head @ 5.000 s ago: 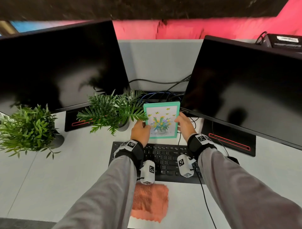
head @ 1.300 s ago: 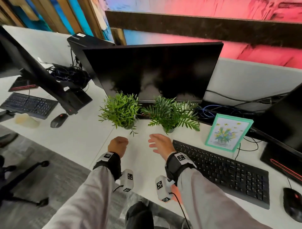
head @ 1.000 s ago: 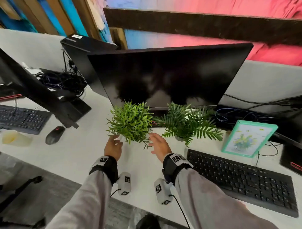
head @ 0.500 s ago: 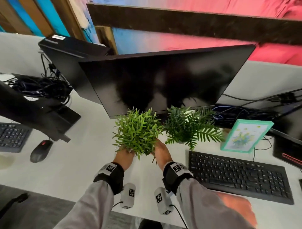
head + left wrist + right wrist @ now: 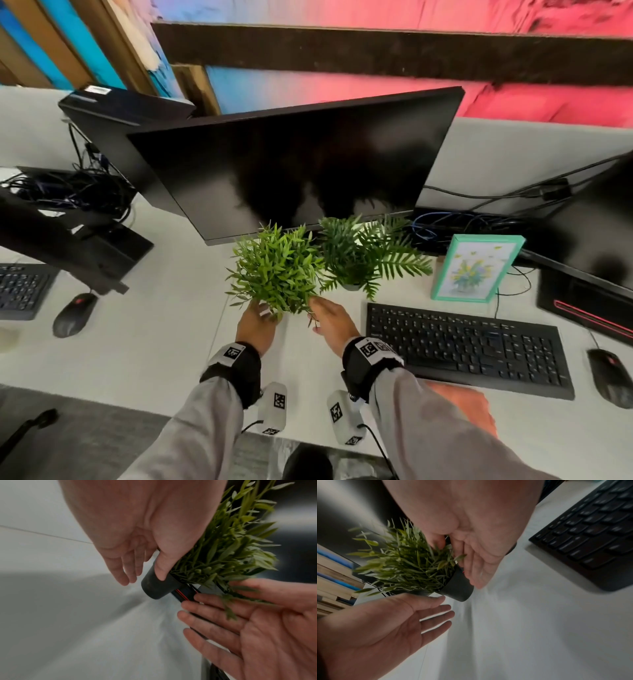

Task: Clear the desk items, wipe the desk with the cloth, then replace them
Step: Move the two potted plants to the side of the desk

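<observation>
Your left hand [image 5: 137, 534] has its fingers straight and loosely spread, and only the thumb [image 5: 161, 566] lies against the side of the dark pot [image 5: 154, 588]; the other fingertips point down past it without closing round it. Your right hand [image 5: 248, 622] is open too, palm turned toward the pot, fingers straight and a little apart, with a few leaves brushing across them; from the right wrist view those fingers [image 5: 476, 566] lie along the pot's rim on the keyboard side, though you cannot tell there whether they press it or only touch. Between your two hands sits the small bushy plant [image 5: 277, 270], its pot tilted in both wrist views, low over or on the white desk [image 5: 154, 342]; whether the base touches the surface is not clear. Just beside it, toward the right, stands the fern plant [image 5: 363, 253], their leaves overlapping, both in front of the dark monitor [image 5: 291, 164]. Further right the green-framed picture [image 5: 476, 270] stands upright behind the black keyboard [image 5: 462, 346], and a mouse [image 5: 613, 377] lies near the desk's right edge. The orange cloth [image 5: 466, 407] lies at the front edge of the desk, partly hidden by your right sleeve [image 5: 428, 428]
</observation>
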